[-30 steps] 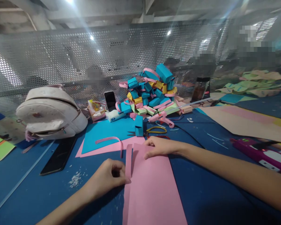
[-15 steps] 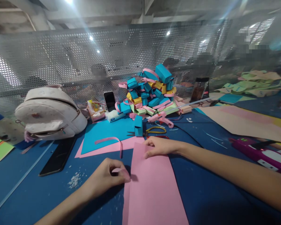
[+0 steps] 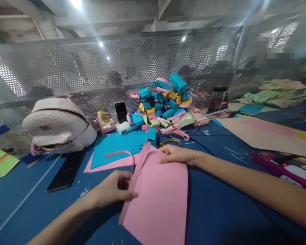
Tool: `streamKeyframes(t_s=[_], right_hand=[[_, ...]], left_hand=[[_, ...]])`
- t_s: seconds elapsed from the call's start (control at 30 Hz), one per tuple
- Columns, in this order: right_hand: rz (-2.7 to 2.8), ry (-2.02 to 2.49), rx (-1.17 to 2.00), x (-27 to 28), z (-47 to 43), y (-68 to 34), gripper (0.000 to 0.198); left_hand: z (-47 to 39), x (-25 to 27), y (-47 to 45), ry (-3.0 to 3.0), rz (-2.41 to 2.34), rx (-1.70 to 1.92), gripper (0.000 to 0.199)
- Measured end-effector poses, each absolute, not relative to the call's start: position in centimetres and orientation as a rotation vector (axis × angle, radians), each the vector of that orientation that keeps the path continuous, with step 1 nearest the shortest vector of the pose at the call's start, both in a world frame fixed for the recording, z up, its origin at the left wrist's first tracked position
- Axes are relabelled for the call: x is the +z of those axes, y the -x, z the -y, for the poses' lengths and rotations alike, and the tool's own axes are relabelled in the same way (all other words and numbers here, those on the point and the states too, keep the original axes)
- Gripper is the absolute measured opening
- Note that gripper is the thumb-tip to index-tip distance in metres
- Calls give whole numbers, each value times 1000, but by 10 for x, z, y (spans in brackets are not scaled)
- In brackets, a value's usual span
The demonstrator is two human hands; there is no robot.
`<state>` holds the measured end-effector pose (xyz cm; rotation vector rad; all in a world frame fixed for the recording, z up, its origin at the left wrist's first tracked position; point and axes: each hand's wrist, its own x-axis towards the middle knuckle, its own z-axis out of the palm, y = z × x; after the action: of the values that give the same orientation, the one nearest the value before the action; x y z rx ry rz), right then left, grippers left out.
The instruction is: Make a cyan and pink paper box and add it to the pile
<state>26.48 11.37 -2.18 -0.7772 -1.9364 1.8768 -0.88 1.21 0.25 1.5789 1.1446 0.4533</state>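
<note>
A sheet of pink paper is tilted up off the blue table, with a narrow strip folded along its left edge. My left hand pinches that folded edge between thumb and fingers. At the top edge, my right hand grips the sheet, thumb on the near face. A curled pink paper strip lies just left of the sheet, over blue paper and more pink paper. Behind the sheet stands a small blue paper box. Scissors with a yellow handle are partly hidden behind my right hand.
A pink glue gun lies before a pile of folded paper pieces. To the left are a white backpack and a black phone. A purple power strip sits beyond my right forearm. A perforated metal screen stands behind.
The pink sheet has come up off the table and turned, its folded left edge now facing up. Both hands have shifted slightly with it. The camera view has moved a little.
</note>
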Motion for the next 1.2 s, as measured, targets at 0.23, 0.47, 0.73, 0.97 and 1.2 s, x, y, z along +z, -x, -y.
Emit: streamKeyframes(t_s=[0.23,0.47,0.73,0.97,1.2], right_hand=[[2542,563,2081,17,-107,-280,44],[2361,339,2116,23,-95,-250,70],[2499,561,1539,22,-46,-202,27],[2303,706,1583,14,-48,-193,10],[2247,661,1830,-13,-46,-197,13]], left_hand=[[-25,31,33,-1540,-1242,825,28],[-13,15,19,-1499,-1121,710,43],[2,-4,-2,-1579,-1007,630,57],[-9,-6,14,-1773,-1143,571,32],[10,8,6,-2000,-1178,456,29]])
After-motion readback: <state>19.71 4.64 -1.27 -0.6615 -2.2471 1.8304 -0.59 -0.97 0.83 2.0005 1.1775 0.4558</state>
